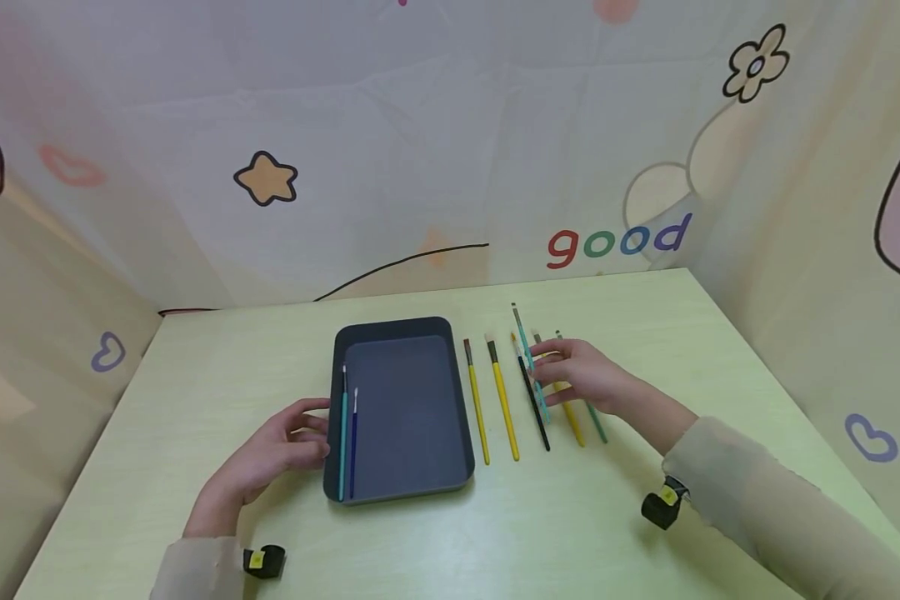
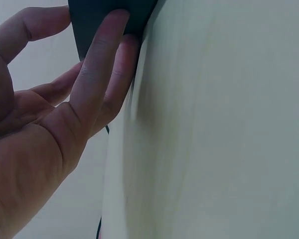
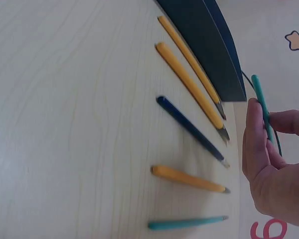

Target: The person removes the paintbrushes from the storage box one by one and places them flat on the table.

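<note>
the right sleeve (image 1: 780, 500) is nearest, a black camera (image 1: 662, 504) at its cuff. beyond it the right hand (image 1: 581, 375) pinches a teal brush (image 1: 523, 335) between thumb and fingers, holding it up off the table (image 1: 570, 517) with its bristle end pointing away from the person.

the left hand (image 1: 281, 446) is at the tray (image 1: 462, 429) — fingers bent and spread apart, tips touching the outer side of its left wall. just inside that wall, nearest those fingers, lie two brushes: a slim teal one (image 1: 342, 433) close along the wall and a blue one (image 1: 353, 450) beside it, both lengthwise, bristle ends away from the person. the rest of the tray floor shows dark grey.

five more brushes lie on the table in a loose row around the right fingers. to their left, between them and the tray, are a thin yellow one (image 1: 477, 404), a thicker yellow one (image 1: 504, 404) and a dark one (image 1: 540, 425); under the hand, partly hidden, are another yellow one (image 1: 573, 423) and a green one (image 1: 597, 421).
</note>
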A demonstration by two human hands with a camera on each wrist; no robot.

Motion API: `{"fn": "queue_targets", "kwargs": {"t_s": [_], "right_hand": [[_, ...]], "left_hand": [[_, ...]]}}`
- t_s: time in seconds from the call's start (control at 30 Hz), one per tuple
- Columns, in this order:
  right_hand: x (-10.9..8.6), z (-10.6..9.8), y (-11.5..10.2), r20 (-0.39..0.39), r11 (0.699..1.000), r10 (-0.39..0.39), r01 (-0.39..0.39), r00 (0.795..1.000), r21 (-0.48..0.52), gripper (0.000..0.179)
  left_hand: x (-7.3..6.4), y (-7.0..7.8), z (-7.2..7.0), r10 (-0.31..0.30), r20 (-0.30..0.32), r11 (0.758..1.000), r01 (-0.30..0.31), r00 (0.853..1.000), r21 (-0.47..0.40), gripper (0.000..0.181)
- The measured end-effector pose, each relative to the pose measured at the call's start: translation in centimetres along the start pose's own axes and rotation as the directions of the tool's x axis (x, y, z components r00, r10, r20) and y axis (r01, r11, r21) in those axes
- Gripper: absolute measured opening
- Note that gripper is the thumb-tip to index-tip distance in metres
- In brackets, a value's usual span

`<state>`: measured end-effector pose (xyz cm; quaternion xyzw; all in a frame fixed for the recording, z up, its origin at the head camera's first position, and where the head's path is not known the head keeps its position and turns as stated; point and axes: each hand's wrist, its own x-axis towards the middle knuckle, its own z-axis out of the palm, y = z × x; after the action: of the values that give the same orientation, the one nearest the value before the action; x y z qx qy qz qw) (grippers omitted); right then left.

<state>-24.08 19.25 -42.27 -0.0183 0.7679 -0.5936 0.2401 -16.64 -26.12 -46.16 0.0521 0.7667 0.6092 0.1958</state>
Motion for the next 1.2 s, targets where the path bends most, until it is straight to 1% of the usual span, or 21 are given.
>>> {"fn": "queue_targets", "kwargs": {"t_s": [0.23, 0.43, 0.7, 0.8, 1.03, 1.2], "right_hand": [[-0.2, -2.1, 0.6, -0.035, 1.000, 0.001, -0.001, 0.999, 0.010, 0.054], [-0.7, -3.7, 1.1, -0.070, 1.000, 0.016, -0.017, 0.997, -0.009, 0.055], [-1.5, -5.5, 2.3, -0.066, 0.999, 0.030, -0.031, 0.997, -0.025, 0.057], [-1.8, -5.9, 2.7, -0.072, 0.998, 0.033, -0.037, 0.997, -0.050, 0.056], [-2.1, -6.8, 3.6, -0.141, 0.984, 0.049, -0.072, 0.989, -0.163, 0.053], [-2.1, -7.1, 3.9, -0.151, 0.976, 0.055, -0.085, 0.987, -0.200, 0.051]], "left_hand": [[-0.1, 0.1, 0.1, -0.006, -0.005, 1.000, 0.006, 1.000, 0.009, 0.070], [-0.1, 0.1, 0.2, -0.006, -0.010, 1.000, 0.006, 1.000, 0.010, 0.070], [-0.2, 0.0, 0.2, 0.002, -0.008, 1.000, -0.002, 1.000, 0.008, 0.070], [-0.2, -0.2, 0.1, 0.004, -0.008, 1.000, -0.004, 1.000, 0.008, 0.070], [-0.2, -0.2, 0.0, 0.001, -0.009, 1.000, -0.001, 1.000, 0.006, 0.071], [-0.1, -0.1, 0.0, -0.001, -0.010, 1.000, 0.001, 1.000, 0.010, 0.070]]}}
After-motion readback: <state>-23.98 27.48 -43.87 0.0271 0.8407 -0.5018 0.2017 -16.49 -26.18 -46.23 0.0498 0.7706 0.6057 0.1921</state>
